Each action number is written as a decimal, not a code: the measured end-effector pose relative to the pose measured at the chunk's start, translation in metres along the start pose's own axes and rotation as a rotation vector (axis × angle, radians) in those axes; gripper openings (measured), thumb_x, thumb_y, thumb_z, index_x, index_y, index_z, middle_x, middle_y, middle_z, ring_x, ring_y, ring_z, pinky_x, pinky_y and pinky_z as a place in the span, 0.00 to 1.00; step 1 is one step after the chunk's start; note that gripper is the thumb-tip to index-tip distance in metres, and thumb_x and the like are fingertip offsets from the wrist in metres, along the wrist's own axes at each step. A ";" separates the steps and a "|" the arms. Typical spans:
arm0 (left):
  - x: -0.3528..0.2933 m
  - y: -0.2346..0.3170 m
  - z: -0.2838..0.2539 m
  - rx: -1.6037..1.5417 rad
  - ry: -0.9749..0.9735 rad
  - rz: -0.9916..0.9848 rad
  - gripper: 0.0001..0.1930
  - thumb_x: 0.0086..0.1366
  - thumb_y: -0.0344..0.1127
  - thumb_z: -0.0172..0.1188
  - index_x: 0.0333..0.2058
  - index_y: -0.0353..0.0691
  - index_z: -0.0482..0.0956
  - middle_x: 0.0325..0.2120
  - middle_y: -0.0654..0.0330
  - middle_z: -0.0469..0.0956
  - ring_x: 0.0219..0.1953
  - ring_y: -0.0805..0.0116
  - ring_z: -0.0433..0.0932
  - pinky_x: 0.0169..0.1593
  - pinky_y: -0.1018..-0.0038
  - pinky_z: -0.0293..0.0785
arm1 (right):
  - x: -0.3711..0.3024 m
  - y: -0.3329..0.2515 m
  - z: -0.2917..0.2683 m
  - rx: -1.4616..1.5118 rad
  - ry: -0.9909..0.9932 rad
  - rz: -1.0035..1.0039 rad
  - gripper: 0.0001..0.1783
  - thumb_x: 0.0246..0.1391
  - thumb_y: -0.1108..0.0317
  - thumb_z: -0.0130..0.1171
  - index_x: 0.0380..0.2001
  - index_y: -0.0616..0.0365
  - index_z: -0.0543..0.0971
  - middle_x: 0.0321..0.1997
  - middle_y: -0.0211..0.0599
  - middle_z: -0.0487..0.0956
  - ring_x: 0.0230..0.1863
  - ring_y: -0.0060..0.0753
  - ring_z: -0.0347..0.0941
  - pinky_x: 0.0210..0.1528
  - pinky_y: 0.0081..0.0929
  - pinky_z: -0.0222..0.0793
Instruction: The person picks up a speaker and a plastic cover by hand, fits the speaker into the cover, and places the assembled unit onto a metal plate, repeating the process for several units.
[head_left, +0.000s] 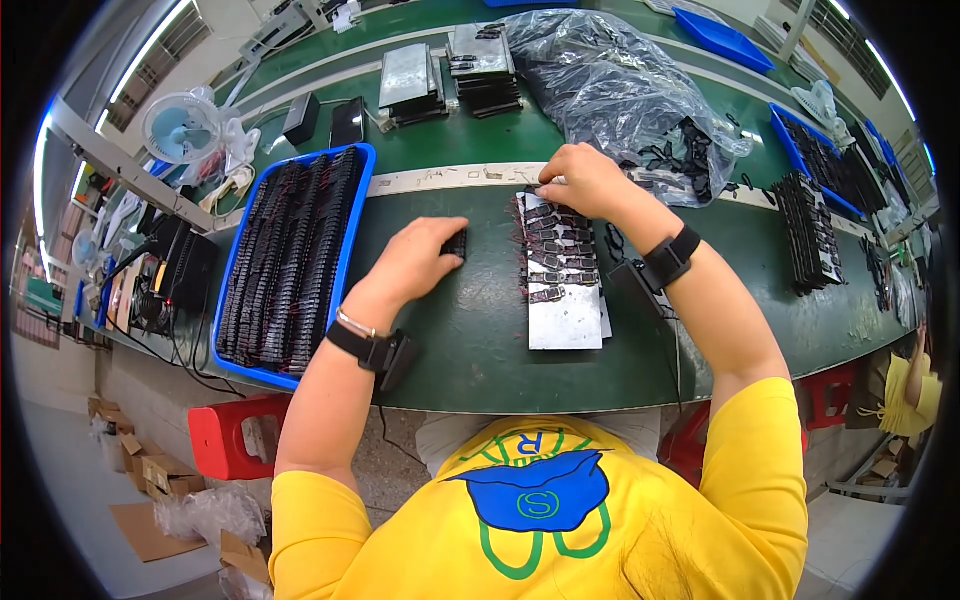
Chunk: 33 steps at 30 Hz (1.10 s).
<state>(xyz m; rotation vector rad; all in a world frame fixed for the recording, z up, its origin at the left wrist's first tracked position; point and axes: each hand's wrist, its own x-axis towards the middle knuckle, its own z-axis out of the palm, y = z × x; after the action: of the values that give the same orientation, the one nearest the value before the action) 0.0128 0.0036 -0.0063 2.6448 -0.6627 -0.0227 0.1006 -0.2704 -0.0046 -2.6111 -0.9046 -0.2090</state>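
Note:
My left hand [415, 258] rests on the green bench, its fingers and thumb curled round a short row of small black parts [458, 244]. At the far end of a flat silver plate [565, 325], my right hand [590, 182] is bent in a pinch; what lies between its fingertips is hidden. Several black parts with thin dark red wires [550, 262] lie in rows across the plate's upper portion, while its near end is bare metal. To the left, a blue tray [222, 325] is packed with columns of similar black parts.
Stacked silver plates [408, 78] stand at the back. A large clear plastic bag [610, 85] with black pieces lies behind my right hand. Further right are an upright stack of loaded plates [808, 235] and another blue tray [850, 200]. A red stool [222, 440] stands below left.

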 end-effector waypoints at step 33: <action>-0.086 0.114 0.045 -1.425 -0.248 -0.340 0.08 0.61 0.26 0.59 0.39 0.33 0.78 0.27 0.60 0.79 0.26 0.77 0.78 0.31 0.82 0.76 | -0.176 -0.124 -0.017 1.188 -0.375 0.377 0.12 0.50 0.73 0.64 0.37 0.63 0.75 0.31 0.28 0.78 0.33 0.16 0.73 0.35 0.18 0.69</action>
<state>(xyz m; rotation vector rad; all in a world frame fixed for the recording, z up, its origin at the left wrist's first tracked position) -0.1192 -0.0663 -0.0092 1.3193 -0.1013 -0.6571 -0.1145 -0.2863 0.0028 -1.6222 -0.3824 0.7192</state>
